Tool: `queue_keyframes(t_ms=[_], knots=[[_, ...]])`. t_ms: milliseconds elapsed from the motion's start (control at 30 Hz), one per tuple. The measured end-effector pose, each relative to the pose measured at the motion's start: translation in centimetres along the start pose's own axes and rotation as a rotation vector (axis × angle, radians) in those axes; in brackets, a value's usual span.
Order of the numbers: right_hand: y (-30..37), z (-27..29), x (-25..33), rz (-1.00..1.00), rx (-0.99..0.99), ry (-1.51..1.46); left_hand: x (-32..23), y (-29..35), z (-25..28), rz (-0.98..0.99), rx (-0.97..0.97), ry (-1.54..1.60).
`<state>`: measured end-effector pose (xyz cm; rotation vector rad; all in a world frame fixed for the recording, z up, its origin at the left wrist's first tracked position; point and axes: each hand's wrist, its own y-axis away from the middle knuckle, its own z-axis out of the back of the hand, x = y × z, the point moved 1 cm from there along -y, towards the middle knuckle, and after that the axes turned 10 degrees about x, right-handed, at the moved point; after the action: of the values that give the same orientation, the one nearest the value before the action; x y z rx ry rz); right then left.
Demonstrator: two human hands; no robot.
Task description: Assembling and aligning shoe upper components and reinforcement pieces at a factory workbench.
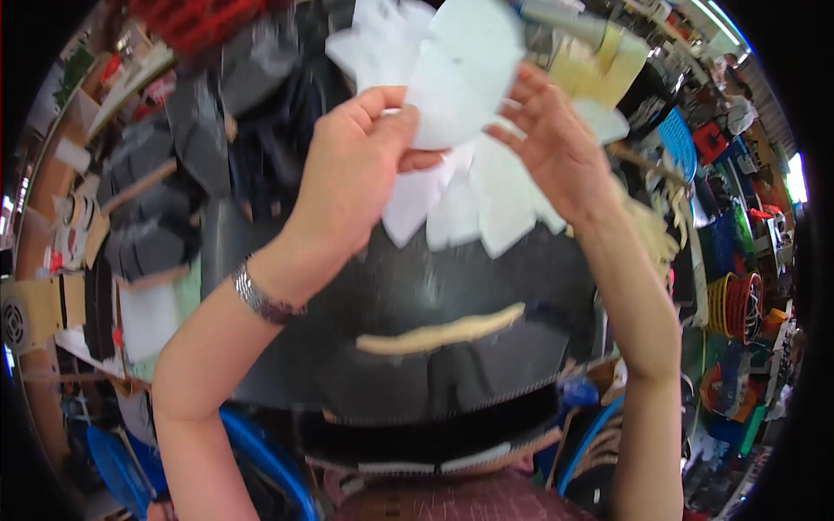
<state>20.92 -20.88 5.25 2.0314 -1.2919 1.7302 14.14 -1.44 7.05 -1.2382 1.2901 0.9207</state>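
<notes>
Between the thumb and fingers of my left hand (352,169) is a thin white rounded sheet piece (469,74), raised over the table. My right hand (559,148) is beside the sheet's right edge, fingers apart and slightly curled; whether its fingertips touch the sheet I cannot tell. Below and behind, several white cut pieces (504,195) with pointed ends lie fanned out on the dark table (417,278). A long, narrow beige strip (441,333) lies across the table closer to me.
Stacks of dark grey shaped pieces (152,200) stand at left. Yellowish pieces (599,65) and a wooden stick (647,165) lie at far right. A red basket (195,22) is at the far left, blurred. Blue round rims (269,460) show near the front edge.
</notes>
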Motion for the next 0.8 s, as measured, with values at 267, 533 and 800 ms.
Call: queue_keyframes(t_ms=[267,533,800], knots=[[8.9,-4.9,2.9,-0.457,-0.052,0.215,3.2,24.0,-5.2,0.832,0.644,0.447],[12.6,-7.8,-3.5,-0.859,0.07,0.229,8.2,23.8,-8.2,0.466,-0.149,1.179],[12.0,-7.2,-4.0,-0.917,0.066,0.297,10.2,22.8,-7.9,0.33,-0.308,1.401]])
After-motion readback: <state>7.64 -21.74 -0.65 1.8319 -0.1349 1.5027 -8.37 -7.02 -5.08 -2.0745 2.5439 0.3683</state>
